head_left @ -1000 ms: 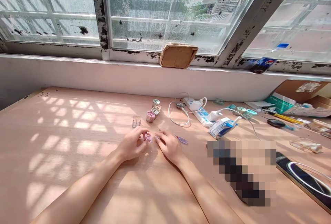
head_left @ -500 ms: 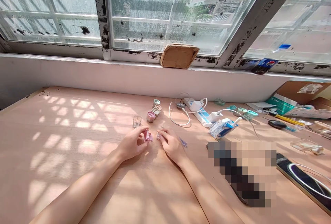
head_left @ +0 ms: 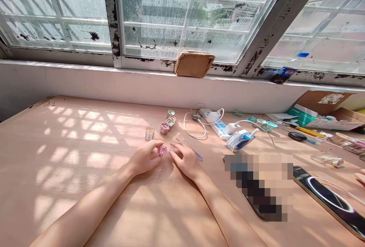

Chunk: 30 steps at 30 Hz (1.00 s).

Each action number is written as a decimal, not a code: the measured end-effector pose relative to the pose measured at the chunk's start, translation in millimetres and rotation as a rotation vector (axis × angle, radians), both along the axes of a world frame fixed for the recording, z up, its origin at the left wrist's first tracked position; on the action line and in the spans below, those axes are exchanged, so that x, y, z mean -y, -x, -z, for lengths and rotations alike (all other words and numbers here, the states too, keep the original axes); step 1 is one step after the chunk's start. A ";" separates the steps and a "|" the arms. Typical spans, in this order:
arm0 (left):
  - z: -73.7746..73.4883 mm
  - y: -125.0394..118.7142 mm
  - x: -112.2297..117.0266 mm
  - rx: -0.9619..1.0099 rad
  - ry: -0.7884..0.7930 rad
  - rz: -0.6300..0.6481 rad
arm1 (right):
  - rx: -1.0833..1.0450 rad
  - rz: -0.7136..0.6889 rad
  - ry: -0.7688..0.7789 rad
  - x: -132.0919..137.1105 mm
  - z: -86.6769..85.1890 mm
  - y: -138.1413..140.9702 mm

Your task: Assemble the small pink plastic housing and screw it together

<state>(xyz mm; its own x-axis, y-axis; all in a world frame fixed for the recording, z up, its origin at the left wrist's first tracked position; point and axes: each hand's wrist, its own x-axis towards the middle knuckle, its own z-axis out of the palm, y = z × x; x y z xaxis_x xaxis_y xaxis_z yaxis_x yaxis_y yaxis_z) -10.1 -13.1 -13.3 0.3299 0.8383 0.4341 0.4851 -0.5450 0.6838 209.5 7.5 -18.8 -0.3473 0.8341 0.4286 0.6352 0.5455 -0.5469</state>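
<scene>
Left hand (head_left: 144, 158) fingertips pinched on pink plastic piece (head_left: 162, 150), low over wooden table (head_left: 85, 152), long axis seemingly pointing right, toward right hand (head_left: 186, 158), its fingertips closed on small clear part (head_left: 172, 148), parts nearly touching

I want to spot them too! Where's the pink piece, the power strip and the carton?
pink piece (head_left: 162, 150): head view, its middle.
power strip (head_left: 221, 126): head view, its white top.
carton (head_left: 238, 141): head view, its printed side.
</scene>
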 end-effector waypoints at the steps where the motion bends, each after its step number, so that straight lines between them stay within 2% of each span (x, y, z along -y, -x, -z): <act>1: -0.7 -0.2 0.2 -0.008 -0.007 0.009 | -0.039 -0.029 -0.013 2.3 -1.8 0.9; 6: -1.7 0.0 0.8 -0.025 -0.013 0.019 | -0.147 -0.180 -0.073 8.6 -4.0 3.5; 15: -0.4 0.8 0.4 -0.035 0.010 -0.016 | -0.122 -0.201 -0.066 10.5 -6.4 2.1; 23: -7.6 1.1 4.0 -0.029 0.052 0.034 | -0.112 -0.200 0.053 10.1 -9.8 2.3; 30: -8.9 1.1 4.9 -0.013 0.061 0.032 | -0.118 -0.202 0.064 11.3 -12.0 -0.6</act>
<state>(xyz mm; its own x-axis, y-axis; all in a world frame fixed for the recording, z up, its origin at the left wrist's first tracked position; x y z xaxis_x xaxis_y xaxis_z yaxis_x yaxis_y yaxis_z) -11.2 -17.9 -4.4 0.3623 0.8518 0.3784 0.4769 -0.5182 0.7100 210.1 -3.9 -6.8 -0.4603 0.7794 0.4250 0.4460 0.6170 -0.6484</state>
